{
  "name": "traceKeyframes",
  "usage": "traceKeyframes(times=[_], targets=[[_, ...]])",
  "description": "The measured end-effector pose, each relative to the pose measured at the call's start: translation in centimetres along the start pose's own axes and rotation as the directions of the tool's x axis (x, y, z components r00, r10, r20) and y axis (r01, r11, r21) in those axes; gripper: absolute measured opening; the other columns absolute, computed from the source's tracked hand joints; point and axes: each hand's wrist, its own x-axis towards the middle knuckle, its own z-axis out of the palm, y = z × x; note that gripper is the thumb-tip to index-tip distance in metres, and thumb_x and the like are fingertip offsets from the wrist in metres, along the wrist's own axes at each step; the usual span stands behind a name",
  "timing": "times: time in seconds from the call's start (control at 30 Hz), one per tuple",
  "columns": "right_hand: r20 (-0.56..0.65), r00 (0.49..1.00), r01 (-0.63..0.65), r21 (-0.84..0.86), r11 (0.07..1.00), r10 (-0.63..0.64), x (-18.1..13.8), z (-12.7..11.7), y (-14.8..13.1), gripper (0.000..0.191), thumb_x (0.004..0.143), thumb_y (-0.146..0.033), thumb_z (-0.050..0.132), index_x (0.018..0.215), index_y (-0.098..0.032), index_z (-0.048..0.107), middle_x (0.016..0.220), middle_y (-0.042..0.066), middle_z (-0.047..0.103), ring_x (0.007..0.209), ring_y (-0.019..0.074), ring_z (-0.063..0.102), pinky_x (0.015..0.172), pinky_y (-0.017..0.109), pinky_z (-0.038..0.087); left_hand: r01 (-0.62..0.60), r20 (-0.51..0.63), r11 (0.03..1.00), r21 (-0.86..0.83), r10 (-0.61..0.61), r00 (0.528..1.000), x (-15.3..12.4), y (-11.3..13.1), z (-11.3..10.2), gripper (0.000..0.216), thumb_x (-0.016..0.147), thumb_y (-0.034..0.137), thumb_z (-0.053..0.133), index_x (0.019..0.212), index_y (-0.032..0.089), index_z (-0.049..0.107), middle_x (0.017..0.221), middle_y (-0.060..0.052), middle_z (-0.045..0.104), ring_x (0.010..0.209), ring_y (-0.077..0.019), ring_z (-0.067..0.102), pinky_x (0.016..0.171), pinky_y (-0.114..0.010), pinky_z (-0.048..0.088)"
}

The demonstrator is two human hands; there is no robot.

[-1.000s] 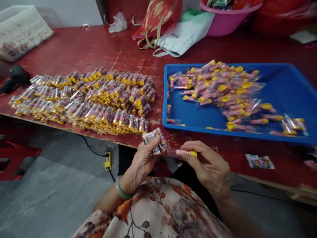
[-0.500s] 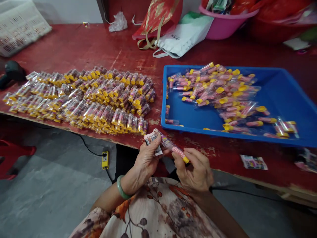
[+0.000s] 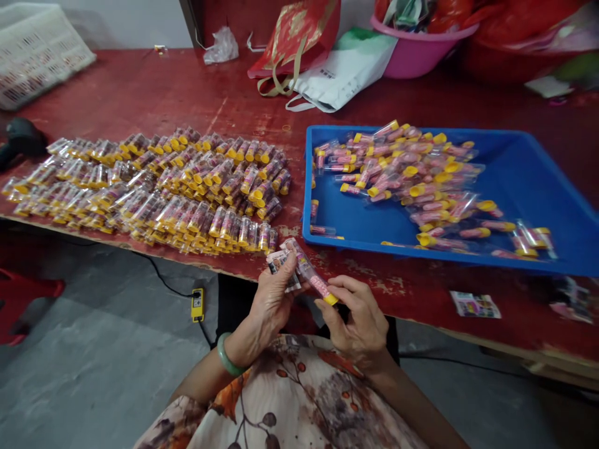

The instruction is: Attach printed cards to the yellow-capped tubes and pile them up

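My left hand [image 3: 274, 296] is closed round a small stack of printed paper slips [image 3: 277, 260] and the upper part of a clear plastic tube [image 3: 311, 272]. Inside the tube is a printed slip, with small pink pieces nearer its yellow cap [image 3: 331, 299]. At that capped end, my right hand [image 3: 358, 321] pinches with thumb and fingers. Many similar tubes lie loose in a blue tray [image 3: 346, 219] on the right. A stacked pile of tubes with dark printed slips inside [image 3: 196, 215] covers the table's left.
On the red table [image 3: 187, 87] lies a loose printed slip [image 3: 475, 305], right of my hands. A red bag [image 3: 304, 37], a white bag [image 3: 344, 72] and a pink basin [image 3: 421, 50] stand behind. A white basket [image 3: 42, 53] is far left; a yellow power socket [image 3: 198, 305] hangs below.
Both hands and the tube have shifted slightly left in view. The tube stands a little steeper, and my right fingers have moved round its capped end.
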Motion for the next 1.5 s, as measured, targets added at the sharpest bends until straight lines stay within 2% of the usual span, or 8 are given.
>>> traceKeyframes(times=[0.2,0.3,0.43,0.67,0.87,1.07,1.27,1.5], targets=[[-0.018,0.999,0.040,-0.009,0.999,-0.040,0.9,0.1,-0.2,0.037,0.080,-0.022,0.073,0.112,-0.019,0.054,0.098,0.008,0.062,0.089,0.0204,0.064,0.074,0.031,0.056,0.026,0.025,1.000,0.012,-0.027,0.999,-0.8,-0.4,0.3,0.040,0.054,0.033,0.089,0.078,0.012,0.066,0.069,-0.001,0.064,0.057,-0.0096,0.057,0.057,-0.021,0.048],[-0.042,0.997,-0.069,0.083,0.994,0.072,1.7,0.5,0.1,0.043,0.079,-0.034,0.075,0.114,-0.021,0.052,0.101,0.007,0.057,0.080,0.0173,0.059,0.070,0.031,0.054,0.051,0.075,0.998,0.038,-0.054,0.996,-1.4,-0.5,0.5,0.038,0.053,0.029,0.090,0.079,0.011,0.068,0.073,-0.002,0.066,0.061,-0.0098,0.057,0.060,-0.020,0.047],[0.000,0.984,-0.174,0.120,0.977,0.175,3.1,0.3,0.7,0.066,0.073,-0.052,0.076,0.123,-0.020,0.048,0.112,0.010,0.049,0.074,0.0149,0.050,0.069,0.034,0.052,0.116,0.145,0.990,0.076,-0.126,0.981,-2.0,-0.2,0.4,0.037,0.054,0.027,0.090,0.080,0.010,0.070,0.071,-0.003,0.065,0.058,-0.0087,0.055,0.058,-0.020,0.045],[0.076,0.983,-0.173,0.043,0.984,0.170,3.5,-0.3,0.9,0.075,0.073,-0.059,0.073,0.131,-0.020,0.045,0.117,0.013,0.048,0.094,0.0235,0.055,0.073,0.036,0.053,0.153,0.176,0.985,0.082,-0.166,0.970,-2.2,0.0,0.1,0.033,0.053,0.026,0.090,0.070,0.009,0.068,0.060,0.000,0.060,0.049,-0.0050,0.048,0.050,-0.017,0.038],[0.076,0.979,-0.198,0.088,0.976,0.191,3.0,-0.5,0.8,0.062,0.075,-0.046,0.076,0.126,-0.021,0.051,0.106,0.009,0.054,0.079,0.0182,0.055,0.067,0.033,0.052,0.191,0.169,0.978,0.081,-0.202,0.965,-2.0,-0.3,0.0,0.034,0.055,0.028,0.089,0.078,0.010,0.071,0.071,-0.003,0.067,0.057,-0.0085,0.056,0.060,-0.021,0.045],[0.114,0.983,-0.163,0.183,0.970,0.144,2.9,-1.5,-0.1,0.034,0.082,-0.014,0.067,0.115,-0.020,0.060,0.102,0.007,0.059,0.070,0.0126,0.053,0.064,0.029,0.050,0.163,0.214,0.986,0.043,-0.169,0.962,-1.8,-0.3,0.1,0.029,0.062,0.023,0.086,0.085,0.012,0.072,0.076,-0.003,0.070,0.063,-0.0104,0.061,0.061,-0.020,0.049],[-0.057,0.998,-0.010,0.072,0.997,0.014,2.0,-1.1,-0.7,0.041,0.080,0.000,0.061,0.116,-0.020,0.064,0.099,0.007,0.064,0.085,0.0171,0.064,0.069,0.029,0.054,0.153,0.235,0.987,0.043,-0.159,0.959,-2.1,-0.4,0.1,0.028,0.059,0.024,0.088,0.080,0.013,0.073,0.077,-0.004,0.071,0.066,-0.0126,0.064,0.062,-0.022,0.054],[-0.107,0.994,0.032,-0.029,0.999,-0.035,1.3,-0.8,-1.0,0.040,0.079,-0.002,0.063,0.115,-0.020,0.066,0.097,0.007,0.065,0.082,0.0174,0.065,0.068,0.029,0.055,0.159,0.228,0.986,0.040,-0.164,0.960,-2.7,-0.4,0.2,0.034,0.053,0.026,0.091,0.078,0.012,0.073,0.075,-0.004,0.071,0.065,-0.0128,0.065,0.063,-0.022,0.055]])
